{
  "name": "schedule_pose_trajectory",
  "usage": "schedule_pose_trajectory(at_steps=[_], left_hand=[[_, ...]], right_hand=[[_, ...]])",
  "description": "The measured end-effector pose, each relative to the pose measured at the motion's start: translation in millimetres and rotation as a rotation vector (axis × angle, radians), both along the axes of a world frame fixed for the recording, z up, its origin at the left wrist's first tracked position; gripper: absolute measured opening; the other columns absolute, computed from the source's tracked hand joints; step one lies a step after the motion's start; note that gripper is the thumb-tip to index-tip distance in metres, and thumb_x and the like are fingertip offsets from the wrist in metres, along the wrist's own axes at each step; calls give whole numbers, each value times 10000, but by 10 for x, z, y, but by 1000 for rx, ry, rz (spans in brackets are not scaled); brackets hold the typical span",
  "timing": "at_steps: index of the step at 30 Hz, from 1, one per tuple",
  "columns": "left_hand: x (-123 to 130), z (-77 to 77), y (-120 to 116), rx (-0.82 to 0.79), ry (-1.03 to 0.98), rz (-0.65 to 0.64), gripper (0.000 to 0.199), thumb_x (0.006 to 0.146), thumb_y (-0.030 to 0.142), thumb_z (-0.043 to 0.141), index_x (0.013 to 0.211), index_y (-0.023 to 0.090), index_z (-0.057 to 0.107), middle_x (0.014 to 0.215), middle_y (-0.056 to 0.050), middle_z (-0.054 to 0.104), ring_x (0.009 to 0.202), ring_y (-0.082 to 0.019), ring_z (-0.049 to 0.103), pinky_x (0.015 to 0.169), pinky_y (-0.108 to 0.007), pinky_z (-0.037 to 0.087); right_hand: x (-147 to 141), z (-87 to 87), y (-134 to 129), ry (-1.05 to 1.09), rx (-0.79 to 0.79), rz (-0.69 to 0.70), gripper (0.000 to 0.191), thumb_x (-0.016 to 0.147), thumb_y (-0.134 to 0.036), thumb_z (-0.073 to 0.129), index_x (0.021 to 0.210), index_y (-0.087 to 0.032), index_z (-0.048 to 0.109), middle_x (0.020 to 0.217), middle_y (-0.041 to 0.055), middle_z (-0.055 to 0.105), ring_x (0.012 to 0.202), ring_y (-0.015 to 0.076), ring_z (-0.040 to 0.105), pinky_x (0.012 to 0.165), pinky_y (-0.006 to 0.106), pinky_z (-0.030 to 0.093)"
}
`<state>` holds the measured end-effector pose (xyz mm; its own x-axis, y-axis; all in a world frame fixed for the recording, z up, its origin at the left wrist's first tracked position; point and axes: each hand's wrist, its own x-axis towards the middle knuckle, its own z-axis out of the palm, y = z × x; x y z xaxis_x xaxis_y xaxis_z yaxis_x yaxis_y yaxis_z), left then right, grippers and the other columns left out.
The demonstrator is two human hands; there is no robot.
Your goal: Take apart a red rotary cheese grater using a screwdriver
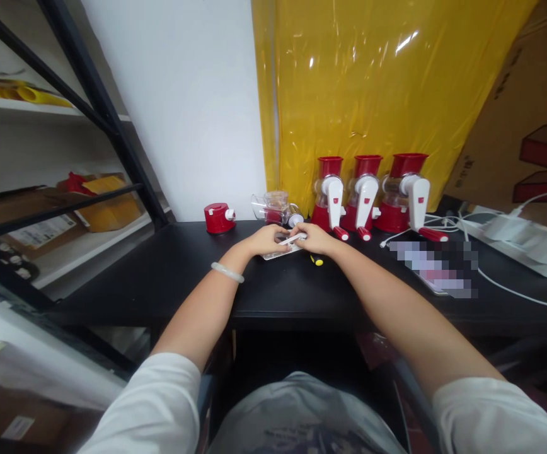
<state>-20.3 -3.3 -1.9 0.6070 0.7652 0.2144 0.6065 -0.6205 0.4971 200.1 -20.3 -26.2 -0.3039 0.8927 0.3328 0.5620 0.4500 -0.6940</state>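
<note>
My left hand (268, 239) and my right hand (316, 238) meet over the black table, with fingers closed round a small white plastic part (293, 239). Its exact kind is partly hidden by my fingers. Under the hands, a flat white piece (277, 255) shows along its front edge; whether it is separate I cannot tell. By my right hand lies a small yellow and black object (317, 260). Just behind my hands are a clear plastic grater housing (276, 200) and a grater drum (295, 215). A red base (219, 218) with a white knob stands to the left.
Three red and white hand-crank rotary graters (333, 192) stand in a row at the back right. A phone-like blurred item (437, 268), white cables and a power strip (514, 233) lie further right. Black-framed shelves (103, 120) rise on the left; a wall and yellow sheeting stand behind.
</note>
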Motion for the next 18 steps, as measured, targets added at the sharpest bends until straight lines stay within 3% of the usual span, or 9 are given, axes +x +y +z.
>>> schedule_pose_trajectory(at_steps=[5, 11, 15, 18], left_hand=[[-12, -22, 37, -7, -80, -31, 556, 793, 354, 851, 1304, 149, 778, 1304, -164, 782, 1122, -288, 763, 1035, -425, 588], [1, 4, 26, 44, -121, -103, 337, 842, 327, 813, 1134, 159, 819, 1234, -143, 781, 1092, -250, 743, 1010, -390, 585], [29, 22, 10, 71, -219, -91, 298, 860, 278, 786, 1128, 149, 803, 1226, -145, 779, 1099, -258, 743, 984, -396, 598], [50, 18, 16, 45, -317, -70, 323, 869, 291, 794, 1149, 131, 780, 1229, -150, 782, 1101, -258, 753, 979, -399, 611]], right_hand=[[26, -8, 84, 229, 64, -8, 238, 746, -143, 624, 963, -206, 697, 911, 13, 726, 863, 193, 674, 851, 344, 551], [81, -50, 245, 389, 213, -141, 140, 857, -287, 604, 952, -214, 677, 1031, 62, 705, 964, 221, 672, 981, 408, 548], [137, -73, 330, 459, 213, -189, 282, 948, -468, 539, 1008, -223, 664, 1082, 89, 711, 1087, 248, 671, 1044, 420, 527], [148, -88, 352, 523, 140, -143, 441, 986, -605, 415, 1073, -235, 639, 1120, 95, 718, 1076, 249, 684, 955, 414, 568]])
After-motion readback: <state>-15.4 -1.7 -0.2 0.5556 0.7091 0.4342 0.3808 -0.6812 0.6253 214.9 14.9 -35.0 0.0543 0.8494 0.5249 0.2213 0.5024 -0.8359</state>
